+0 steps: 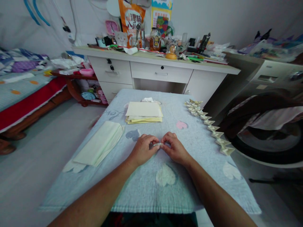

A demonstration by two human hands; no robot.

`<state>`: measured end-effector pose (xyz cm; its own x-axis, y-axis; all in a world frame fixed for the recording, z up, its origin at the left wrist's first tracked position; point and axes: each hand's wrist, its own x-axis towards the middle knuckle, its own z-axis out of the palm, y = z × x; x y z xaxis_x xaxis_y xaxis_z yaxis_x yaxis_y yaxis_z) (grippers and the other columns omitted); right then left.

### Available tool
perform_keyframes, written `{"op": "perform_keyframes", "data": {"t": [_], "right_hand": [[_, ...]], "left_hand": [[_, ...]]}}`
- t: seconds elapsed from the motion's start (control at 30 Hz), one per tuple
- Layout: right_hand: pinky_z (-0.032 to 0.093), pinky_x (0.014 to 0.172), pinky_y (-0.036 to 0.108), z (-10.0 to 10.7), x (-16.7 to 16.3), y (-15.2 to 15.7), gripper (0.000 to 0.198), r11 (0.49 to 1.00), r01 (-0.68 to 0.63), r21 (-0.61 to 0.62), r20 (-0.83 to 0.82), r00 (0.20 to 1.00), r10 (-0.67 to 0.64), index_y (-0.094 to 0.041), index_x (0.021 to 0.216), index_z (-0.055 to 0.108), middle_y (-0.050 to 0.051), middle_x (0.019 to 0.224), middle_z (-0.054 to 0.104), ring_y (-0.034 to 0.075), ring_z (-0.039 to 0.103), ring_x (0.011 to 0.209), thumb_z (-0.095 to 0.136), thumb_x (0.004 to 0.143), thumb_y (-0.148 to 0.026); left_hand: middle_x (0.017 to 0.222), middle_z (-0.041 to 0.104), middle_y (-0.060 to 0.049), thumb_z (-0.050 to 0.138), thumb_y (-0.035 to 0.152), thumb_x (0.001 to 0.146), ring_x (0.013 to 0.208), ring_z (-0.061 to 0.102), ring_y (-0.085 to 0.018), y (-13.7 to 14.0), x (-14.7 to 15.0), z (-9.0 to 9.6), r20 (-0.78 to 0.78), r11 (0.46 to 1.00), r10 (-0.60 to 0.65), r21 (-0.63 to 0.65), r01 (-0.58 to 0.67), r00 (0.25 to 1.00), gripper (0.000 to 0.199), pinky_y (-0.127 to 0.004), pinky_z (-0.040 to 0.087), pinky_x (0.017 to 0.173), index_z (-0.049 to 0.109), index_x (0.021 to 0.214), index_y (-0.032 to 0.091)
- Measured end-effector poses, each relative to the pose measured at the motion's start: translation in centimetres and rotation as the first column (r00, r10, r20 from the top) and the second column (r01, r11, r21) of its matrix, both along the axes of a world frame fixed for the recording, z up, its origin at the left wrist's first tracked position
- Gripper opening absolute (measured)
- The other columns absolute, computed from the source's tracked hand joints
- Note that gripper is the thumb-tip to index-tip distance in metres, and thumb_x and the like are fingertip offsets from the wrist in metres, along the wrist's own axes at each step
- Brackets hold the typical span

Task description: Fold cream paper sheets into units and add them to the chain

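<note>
Between my fingertips, over the middle of the cloth, is a small folded piece of pale paper (157, 144). My left hand (145, 148) pinches its left end and my right hand (174, 147) pinches the other; the fingers hide most of it. Beyond my hands lies a stack of cream and yellow paper sheets (144, 111). To the left rests a flat pile of larger pale green paper (100, 143). Along the right side runs a row of folded pointed paper pieces (214, 128), set one behind another.
A blue patterned cloth (142, 192) covers the table. Behind it stands a white desk (163, 72) crowded with jars, a clock and bags. A bed (30, 91) is at the left. At the right is a washing machine (272, 75), with a dark round object below.
</note>
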<state>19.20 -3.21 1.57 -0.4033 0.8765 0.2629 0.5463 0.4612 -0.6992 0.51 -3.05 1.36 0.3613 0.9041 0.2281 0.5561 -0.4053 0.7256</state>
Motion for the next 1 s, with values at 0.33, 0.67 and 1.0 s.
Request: {"op": "perform_keyframes", "data": {"t": [0.33,0.67,1.0], "right_hand": [[0.035,0.085,0.036,0.21,0.23,-0.04,0.019,0.998,-0.036,-0.051,-0.140,0.990,0.029,-0.020,0.084,0.059,0.003,0.087,0.054,0.020,0.049,0.089,0.056,0.089,-0.038],[0.036,0.085,0.034,0.56,-0.06,-0.38,0.015,0.997,-0.031,-0.068,-0.172,0.985,0.019,-0.021,0.091,0.059,0.003,0.091,0.055,0.019,0.049,0.091,0.061,0.084,-0.034],[0.035,0.076,0.031,0.51,-0.25,-0.36,0.030,0.996,-0.041,-0.077,-0.181,0.983,0.026,-0.019,0.070,0.053,-0.001,0.072,0.053,0.015,0.049,0.074,0.058,0.088,-0.043]], "left_hand": [[0.073,0.066,-0.001,0.063,0.034,0.082,0.075,0.057,-0.016,0.07,-0.54,0.30,0.032,1.000,-0.020,0.020,0.019,0.999,0.016,-0.028,0.041,0.073,0.069,0.077,0.020],[0.070,0.064,0.000,0.063,0.030,0.080,0.073,0.058,-0.015,-0.37,-0.75,0.71,0.133,0.998,0.041,-0.052,-0.034,0.990,0.016,-0.027,0.042,0.072,0.068,0.071,0.019],[0.069,0.063,0.000,0.059,0.034,0.082,0.072,0.056,-0.014,-0.14,-0.36,0.59,0.219,0.991,0.027,-0.137,0.004,0.975,0.022,-0.026,0.042,0.070,0.066,0.071,0.017]]}}
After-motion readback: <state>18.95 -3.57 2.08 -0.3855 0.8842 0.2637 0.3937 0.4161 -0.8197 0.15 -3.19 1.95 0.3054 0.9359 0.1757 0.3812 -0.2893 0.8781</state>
